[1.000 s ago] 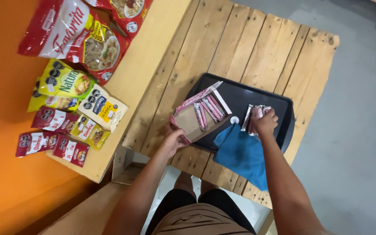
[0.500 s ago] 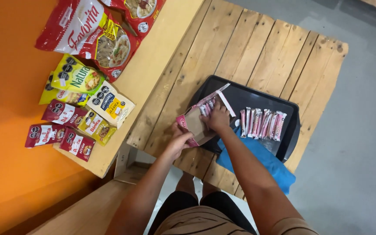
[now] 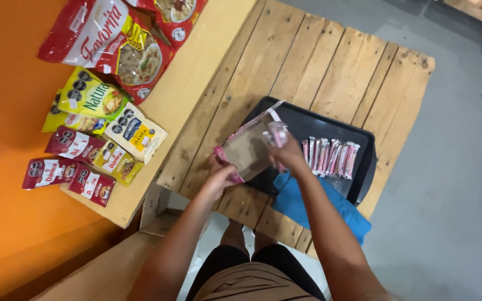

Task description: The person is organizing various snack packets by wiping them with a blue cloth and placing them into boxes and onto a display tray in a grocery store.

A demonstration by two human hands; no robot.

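Left hand: the left hand [image 3: 217, 177] clamps the near corner of an opened pink-and-brown cardboard carton [image 3: 245, 147], tilted above the edge of a black plastic tray [image 3: 364, 167].
Right hand: the right hand [image 3: 288, 155] is closed on a few pink stick sachets [image 3: 278, 135] at the carton's mouth.
Tray: a row of pink-and-white stick sachets [image 3: 330, 158] lies side by side on it, just right of the hand.
Beneath: a blue cloth [image 3: 319, 206] drapes over the wooden pallet table [image 3: 319, 61].
Left side: red, yellow and white food pouches [image 3: 93, 134] lie on a tan shelf [image 3: 196, 67].
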